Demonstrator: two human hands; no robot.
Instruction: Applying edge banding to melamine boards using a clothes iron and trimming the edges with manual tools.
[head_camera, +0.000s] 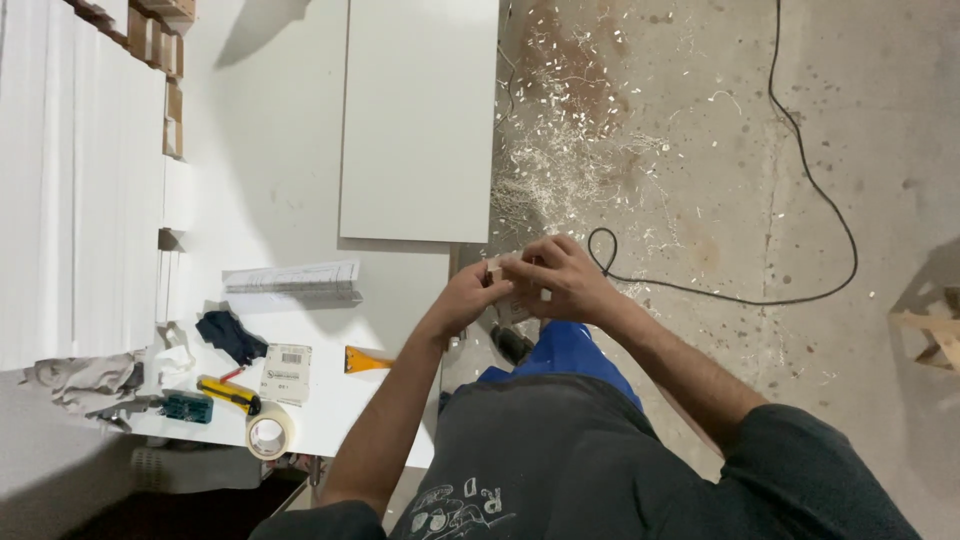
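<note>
**2 hands close on a small pale block at the bench's right edge**

From my remote seat I look straight down on a white workbench (270, 200) on the left and a concrete floor (720, 150) on the right, strewn with pale shavings (560, 130). A large white panel (418, 120) lies flat on the far part of the bench. A black cable (800, 150) loops across the floor.

Just past the bench's right edge, both hands meet. The small pale block (494, 270), seemingly wood, sits between them: right of the left hand (468, 295), left of the right hand (558, 278), touching both. Neither hand is nearer. Its long axis I cannot tell, since the fingers hide most of it; only a light, squared corner shows. The left hand's fingers are curled and pinch the block from the near-left; the right hand's fingers are bent over it from the far-right, pressed close together.

On the bench's near end lie a roll of tape (268, 433), a yellow utility knife (228, 393) and an orange scraper (366, 359).
</note>
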